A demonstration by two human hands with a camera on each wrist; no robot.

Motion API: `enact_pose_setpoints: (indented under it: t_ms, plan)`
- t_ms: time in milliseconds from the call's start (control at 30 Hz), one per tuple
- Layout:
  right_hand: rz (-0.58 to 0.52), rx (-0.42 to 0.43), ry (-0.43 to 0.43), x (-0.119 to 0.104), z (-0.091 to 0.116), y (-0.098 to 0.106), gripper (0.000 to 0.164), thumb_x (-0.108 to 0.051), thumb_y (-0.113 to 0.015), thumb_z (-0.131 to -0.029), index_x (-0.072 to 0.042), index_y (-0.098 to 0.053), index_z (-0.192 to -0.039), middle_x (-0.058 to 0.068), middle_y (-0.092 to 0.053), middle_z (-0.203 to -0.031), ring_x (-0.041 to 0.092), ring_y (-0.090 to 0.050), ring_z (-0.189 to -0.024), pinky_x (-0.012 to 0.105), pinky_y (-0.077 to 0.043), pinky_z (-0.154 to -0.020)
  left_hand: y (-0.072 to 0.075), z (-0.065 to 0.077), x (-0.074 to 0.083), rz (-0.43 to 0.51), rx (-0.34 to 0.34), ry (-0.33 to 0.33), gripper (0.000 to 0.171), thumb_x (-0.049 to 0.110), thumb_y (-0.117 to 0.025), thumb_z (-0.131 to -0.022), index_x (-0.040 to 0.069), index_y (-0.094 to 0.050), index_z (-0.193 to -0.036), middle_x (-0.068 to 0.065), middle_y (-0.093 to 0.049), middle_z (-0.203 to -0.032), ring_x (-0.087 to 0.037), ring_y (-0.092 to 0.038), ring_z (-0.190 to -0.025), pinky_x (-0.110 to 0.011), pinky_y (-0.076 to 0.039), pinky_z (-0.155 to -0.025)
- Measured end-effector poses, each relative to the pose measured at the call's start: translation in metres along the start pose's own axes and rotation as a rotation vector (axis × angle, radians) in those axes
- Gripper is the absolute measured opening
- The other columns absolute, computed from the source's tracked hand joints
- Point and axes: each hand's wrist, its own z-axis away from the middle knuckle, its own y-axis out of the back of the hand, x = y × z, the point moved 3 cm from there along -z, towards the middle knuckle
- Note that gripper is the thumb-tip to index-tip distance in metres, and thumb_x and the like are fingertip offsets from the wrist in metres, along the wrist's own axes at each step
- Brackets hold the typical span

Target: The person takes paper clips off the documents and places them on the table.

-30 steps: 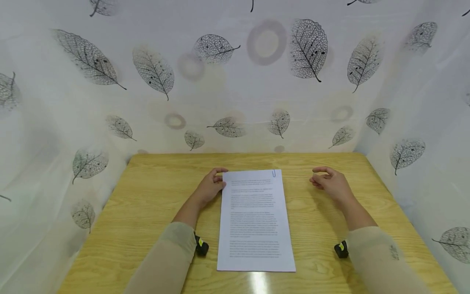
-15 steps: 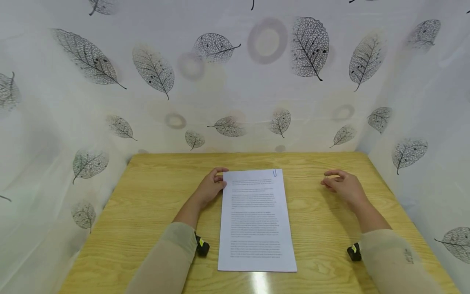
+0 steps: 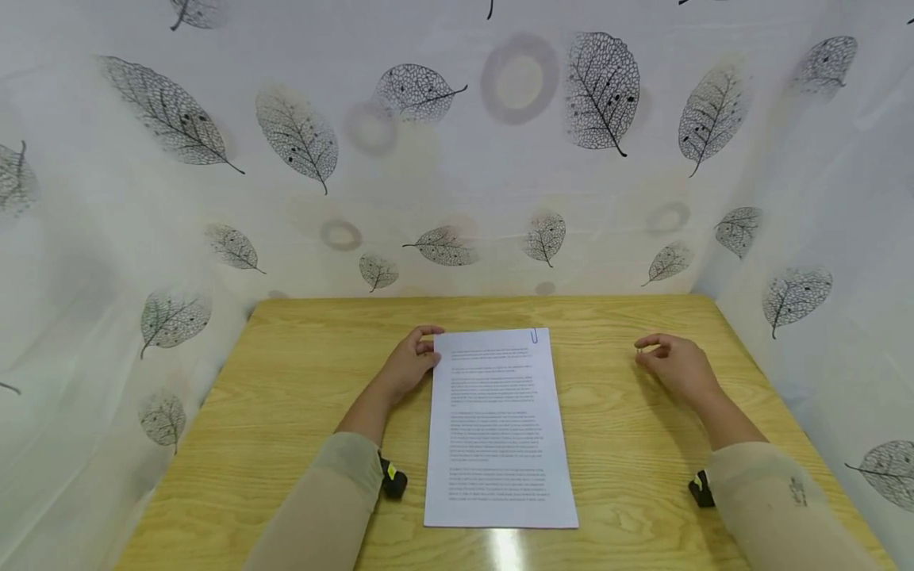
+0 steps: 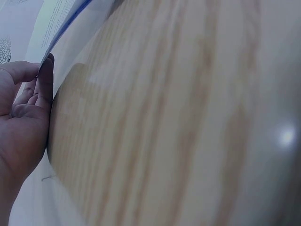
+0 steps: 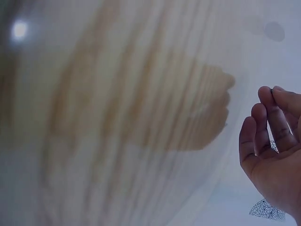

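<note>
A stack of printed white paper (image 3: 493, 428) lies on the wooden table, its length running away from me. A blue paper clip (image 3: 533, 336) sits on its top edge near the far right corner. My left hand (image 3: 410, 365) holds the stack's left edge by the far left corner. In the left wrist view the paper's edge (image 4: 59, 35) lies between thumb and fingers of that hand. My right hand (image 3: 678, 369) hovers right of the stack, apart from it. Its fingers are loosely bent, with thumb and forefinger tips close together, and I see no clear object between them.
The wooden table (image 3: 307, 349) extends around the stack on both sides. A white curtain with leaf prints (image 3: 457, 182) stands behind the table and along both sides. Black wrist cameras (image 3: 393, 482) are worn at the sleeves.
My right hand has drawn away to the right from the stack, and its thumb and forefinger look a little closer. The left hand and the paper have stayed in place.
</note>
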Motion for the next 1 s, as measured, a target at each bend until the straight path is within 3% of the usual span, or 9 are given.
enact_pose_setpoints:
  t_ms: [233,567,1000]
  plan:
    - [0.066,-0.019,0.006,0.005,-0.004,-0.001,0.037,-0.028,-0.068,-0.108,-0.004,-0.070,-0.135,0.025,-0.077,-0.121,0.025,-0.072,-0.089,0.038,-0.055,-0.075,0.000,0.000,-0.001,-0.008,0.006,-0.001,0.048,0.001,-0.060,-0.107,0.023,-0.057,-0.149,-0.015,-0.071,-0.129,-0.022,-0.068,-0.108,-0.028,-0.055,-0.089]
    - [0.164,-0.026,0.057,0.013,-0.013,-0.004,0.033,-0.027,-0.069,-0.106,-0.004,-0.073,-0.130,0.024,-0.079,-0.118,0.039,-0.074,-0.100,0.058,-0.058,-0.088,0.000,0.000,0.001,-0.014,-0.003,-0.008,0.047,0.002,-0.059,-0.108,0.022,-0.056,-0.151,-0.016,-0.071,-0.129,-0.021,-0.066,-0.107,-0.027,-0.054,-0.089]
    - [0.236,-0.034,0.067,0.012,-0.017,-0.005,0.032,-0.021,-0.069,-0.106,0.000,-0.072,-0.130,0.026,-0.078,-0.116,0.043,-0.073,-0.101,0.059,-0.058,-0.088,0.000,0.000,0.001,-0.013,-0.003,-0.005,0.048,0.001,-0.060,-0.107,0.022,-0.056,-0.150,-0.016,-0.071,-0.131,-0.020,-0.067,-0.107,-0.026,-0.054,-0.090]
